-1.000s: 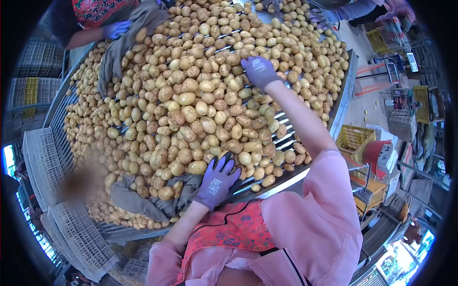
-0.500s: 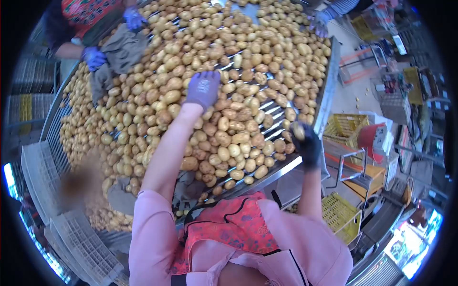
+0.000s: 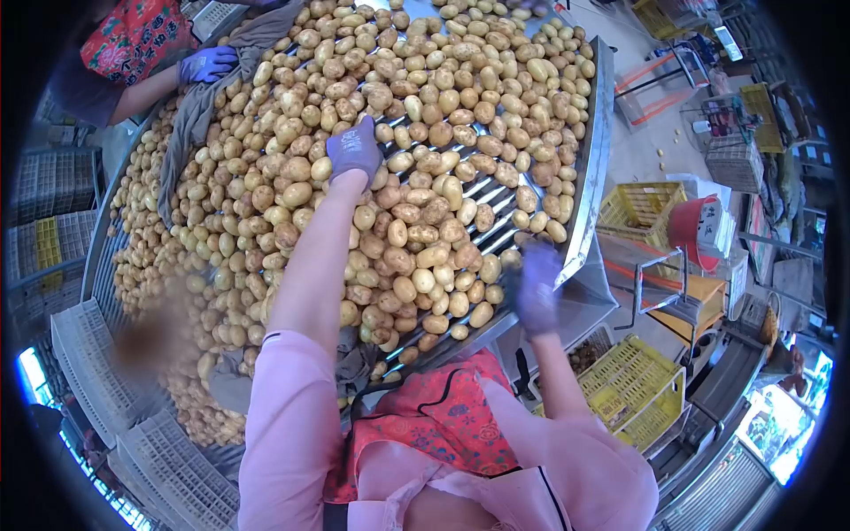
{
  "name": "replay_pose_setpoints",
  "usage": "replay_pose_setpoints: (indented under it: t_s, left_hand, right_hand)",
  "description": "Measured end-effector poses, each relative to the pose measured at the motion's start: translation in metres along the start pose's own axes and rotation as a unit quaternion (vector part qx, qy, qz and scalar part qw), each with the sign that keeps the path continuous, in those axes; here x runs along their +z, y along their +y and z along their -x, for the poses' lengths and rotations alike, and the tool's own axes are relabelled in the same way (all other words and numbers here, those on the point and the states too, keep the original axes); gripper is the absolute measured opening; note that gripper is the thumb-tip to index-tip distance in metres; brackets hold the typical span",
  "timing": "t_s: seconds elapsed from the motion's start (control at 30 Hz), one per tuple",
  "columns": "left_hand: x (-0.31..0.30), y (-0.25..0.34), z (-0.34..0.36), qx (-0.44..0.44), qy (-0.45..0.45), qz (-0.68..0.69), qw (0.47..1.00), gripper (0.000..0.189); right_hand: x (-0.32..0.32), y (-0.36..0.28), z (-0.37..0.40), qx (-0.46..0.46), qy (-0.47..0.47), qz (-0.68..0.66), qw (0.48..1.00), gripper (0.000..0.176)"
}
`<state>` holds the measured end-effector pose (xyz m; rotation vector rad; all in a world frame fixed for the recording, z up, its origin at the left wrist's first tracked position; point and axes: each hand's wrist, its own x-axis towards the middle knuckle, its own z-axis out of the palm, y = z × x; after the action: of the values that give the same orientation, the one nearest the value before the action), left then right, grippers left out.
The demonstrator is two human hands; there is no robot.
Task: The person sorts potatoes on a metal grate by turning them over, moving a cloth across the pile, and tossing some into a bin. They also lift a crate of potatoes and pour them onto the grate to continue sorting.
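Potatoes (image 3: 416, 212) lie in a thick layer over the metal roller table (image 3: 498, 212). My left hand (image 3: 356, 150), in a purple glove, rests among them near the middle. Its back faces up and its fingers curl downward; what lies under them is hidden. My right hand (image 3: 536, 283), in a purple glove with a dark palm, is at the table's right front edge, smeared by motion. A potato (image 3: 511, 258) shows right beside its fingers; whether they hold it is not clear.
Across the table at the upper left, another person's gloved hand (image 3: 208, 65) rests by a grey cloth (image 3: 190, 119). Yellow crates (image 3: 633, 389) and a red bucket (image 3: 695, 232) stand to the right. Grey crates (image 3: 168, 460) are at the lower left. A metal rim (image 3: 595, 159) bounds the table.
My right hand has turned over and moved slightly left and down; the potato seen in it earlier no longer shows clearly there. My left hand's fingers have curled in. The view has shifted.
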<state>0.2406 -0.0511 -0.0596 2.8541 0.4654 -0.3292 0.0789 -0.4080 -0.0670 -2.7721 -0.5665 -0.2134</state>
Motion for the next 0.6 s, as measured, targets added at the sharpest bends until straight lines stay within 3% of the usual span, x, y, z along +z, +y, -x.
replay_pose_setpoints:
  t_s: [0.03,0.07,0.1,0.17,0.23,0.27,0.3,0.37,0.43,0.5,0.53,0.57,0.6]
  left_hand:
    - [-0.002,-0.003,0.002,0.001,-0.002,0.037,0.999,0.042]
    - [0.001,-0.011,0.006,0.017,0.048,0.069,0.996,0.045]
    - [-0.019,-0.014,0.017,0.056,-0.017,0.239,0.969,0.050]
    - [-0.017,-0.031,0.034,0.160,-0.023,0.499,0.852,0.045]
    - [-0.046,-0.023,0.079,0.085,-0.121,0.702,0.697,0.041]
    - [-0.046,-0.031,0.087,0.090,-0.163,0.731,0.657,0.045]
    - [-0.058,-0.022,0.099,0.083,-0.155,0.710,0.681,0.049]
    - [-0.066,-0.015,0.118,0.096,-0.114,0.718,0.680,0.052]
    - [-0.075,-0.011,0.133,0.059,-0.116,0.703,0.699,0.053]
    - [-0.078,-0.010,0.143,0.057,-0.119,0.704,0.698,0.052]
    - [-0.073,-0.008,0.148,0.076,-0.116,0.678,0.722,0.054]
    - [-0.065,-0.004,0.153,0.099,-0.117,0.651,0.744,0.056]
    - [-0.072,0.004,0.165,0.181,-0.054,0.441,0.877,0.066]
  right_hand:
    - [0.012,-0.023,-0.020,0.016,-0.109,-0.034,0.993,0.049]
    - [0.040,-0.045,-0.041,0.008,-0.093,-0.034,0.995,0.050]
    - [0.071,-0.056,-0.065,-0.001,-0.074,-0.038,0.997,0.051]
    - [0.105,-0.052,-0.108,0.012,-0.066,-0.004,0.998,0.054]
    - [0.103,-0.047,-0.158,-0.021,-0.005,0.049,0.999,0.059]
    - [0.100,-0.044,-0.183,-0.051,0.011,0.069,0.996,0.059]
    - [0.100,-0.040,-0.206,-0.082,0.029,0.091,0.992,0.060]
    - [0.127,-0.028,-0.236,-0.068,-0.019,0.106,0.992,0.056]
    - [0.109,-0.040,-0.246,-0.055,-0.040,0.123,0.990,0.051]
    - [0.080,-0.057,-0.237,-0.068,-0.021,-0.188,0.980,0.046]
    - [0.025,-0.090,-0.223,0.057,-0.147,-0.435,0.886,0.042]
    - [0.040,-0.088,-0.202,0.021,-0.159,-0.589,0.792,0.039]
    - [0.024,-0.097,-0.169,0.143,-0.256,-0.766,0.573,0.038]
